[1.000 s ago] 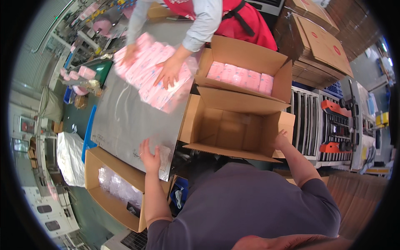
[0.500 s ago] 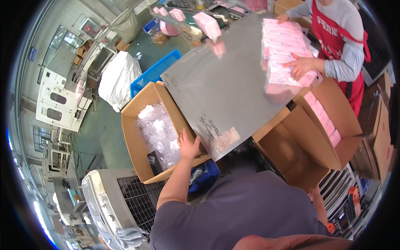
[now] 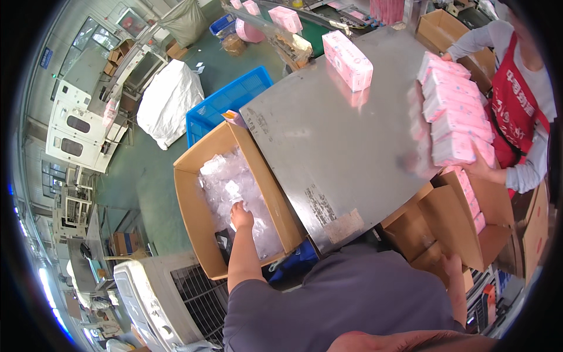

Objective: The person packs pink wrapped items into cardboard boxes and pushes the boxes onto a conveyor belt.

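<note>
My left hand (image 3: pixel 241 218) is down inside an open cardboard box (image 3: pixel 202 249), its fingers curled together at the crumpled clear plastic bags (image 3: pixel 252 202) that fill it. The fingertips are partly hidden among the film. Low on the right, my right hand (image 3: pixel 452 265) has its fingers at the edge of an open, bare-bottomed cardboard box (image 3: pixel 419 226), closed on the cardboard as far as I can see. A single pink tissue pack (image 3: pixel 350 61) lies at the far side of the grey metal table (image 3: pixel 346 146).
Across the table a co-worker in a red apron (image 3: pixel 516 102) holds a row of pink tissue packs (image 3: pixel 457 111) at the right edge. Below it stands a carton with pink packs (image 3: pixel 469 193). A blue crate (image 3: pixel 229 102) and a white machine (image 3: pixel 146 299) flank my left side.
My left hand has moved off the box rim and into the plastic bags. The co-worker has shifted the row of packs to the right. The single pack now rests on the table.
</note>
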Tool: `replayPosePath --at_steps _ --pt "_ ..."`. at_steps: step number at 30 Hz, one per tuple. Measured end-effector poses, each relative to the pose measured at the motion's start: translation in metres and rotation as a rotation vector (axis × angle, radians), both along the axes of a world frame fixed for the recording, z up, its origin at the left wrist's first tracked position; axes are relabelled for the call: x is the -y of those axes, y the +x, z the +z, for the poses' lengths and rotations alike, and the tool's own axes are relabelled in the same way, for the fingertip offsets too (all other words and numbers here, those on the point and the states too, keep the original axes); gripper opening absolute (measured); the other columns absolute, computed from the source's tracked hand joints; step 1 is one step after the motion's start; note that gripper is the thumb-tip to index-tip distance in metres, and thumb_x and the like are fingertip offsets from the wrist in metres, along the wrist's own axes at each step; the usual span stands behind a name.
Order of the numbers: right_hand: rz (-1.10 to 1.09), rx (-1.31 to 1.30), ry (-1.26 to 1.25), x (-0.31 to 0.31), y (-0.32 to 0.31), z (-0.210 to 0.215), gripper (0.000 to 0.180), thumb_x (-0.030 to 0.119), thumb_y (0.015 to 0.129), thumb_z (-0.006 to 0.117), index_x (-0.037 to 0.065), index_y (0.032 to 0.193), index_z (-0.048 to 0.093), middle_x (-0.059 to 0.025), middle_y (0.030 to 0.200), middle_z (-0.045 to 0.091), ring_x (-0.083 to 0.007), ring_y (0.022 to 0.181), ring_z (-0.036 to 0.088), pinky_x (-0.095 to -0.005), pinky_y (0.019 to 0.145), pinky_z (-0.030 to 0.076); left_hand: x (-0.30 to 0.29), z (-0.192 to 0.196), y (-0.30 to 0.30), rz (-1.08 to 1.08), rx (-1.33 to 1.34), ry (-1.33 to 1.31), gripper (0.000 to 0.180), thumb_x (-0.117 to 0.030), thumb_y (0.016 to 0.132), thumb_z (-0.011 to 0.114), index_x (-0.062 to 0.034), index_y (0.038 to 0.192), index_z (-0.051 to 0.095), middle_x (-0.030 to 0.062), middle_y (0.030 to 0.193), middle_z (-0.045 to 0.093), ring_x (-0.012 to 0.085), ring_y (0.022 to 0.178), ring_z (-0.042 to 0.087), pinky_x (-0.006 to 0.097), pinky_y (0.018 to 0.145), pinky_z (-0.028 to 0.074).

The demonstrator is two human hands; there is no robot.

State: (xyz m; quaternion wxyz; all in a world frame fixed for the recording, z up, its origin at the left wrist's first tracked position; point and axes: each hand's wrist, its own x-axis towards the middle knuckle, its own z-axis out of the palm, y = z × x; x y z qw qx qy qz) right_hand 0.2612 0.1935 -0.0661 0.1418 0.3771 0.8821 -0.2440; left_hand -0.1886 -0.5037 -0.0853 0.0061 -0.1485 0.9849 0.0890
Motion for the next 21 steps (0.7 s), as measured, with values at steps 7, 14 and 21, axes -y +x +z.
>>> replayPosePath --at_steps 7,14,21 --pt "0.027 0.041 -0.189 0.047 -0.108 0.060 0.043 0.019 0.085 0.066 -0.001 0.123 0.060 -0.0155 0.086 0.070 -0.0244 0.081 0.069 -0.0371 0.074 0.055 0.035 -0.052 -0.033 -0.027 0.077 -0.125 0.020 -0.019 0.087 0.064 -0.0140 0.106 0.069 0.0054 0.131 0.058 0.0268 0.134 0.041 0.048 0.108 0.033" --pt "0.084 -0.003 -0.294 0.062 -0.143 0.059 0.039 0.014 0.088 0.063 0.001 0.125 0.059 -0.0132 0.089 0.070 -0.0239 0.082 0.069 -0.0350 0.076 0.055 0.058 -0.017 -0.013 0.233 0.043 1.030 0.023 -0.026 0.101 0.053 -0.0060 0.108 0.062 0.0030 0.087 0.068 0.0158 0.082 0.067 0.030 0.075 0.050" --pt "0.248 -0.028 -0.391 0.064 -0.168 0.027 0.038 0.012 0.088 0.062 0.002 0.125 0.059 -0.0120 0.089 0.069 -0.0218 0.080 0.068 -0.0335 0.075 0.054 0.030 0.029 0.016 0.249 0.093 1.315 0.028 -0.023 0.103 0.050 -0.0066 0.126 0.055 0.0039 0.105 0.067 0.0167 0.090 0.069 0.026 0.075 0.049"
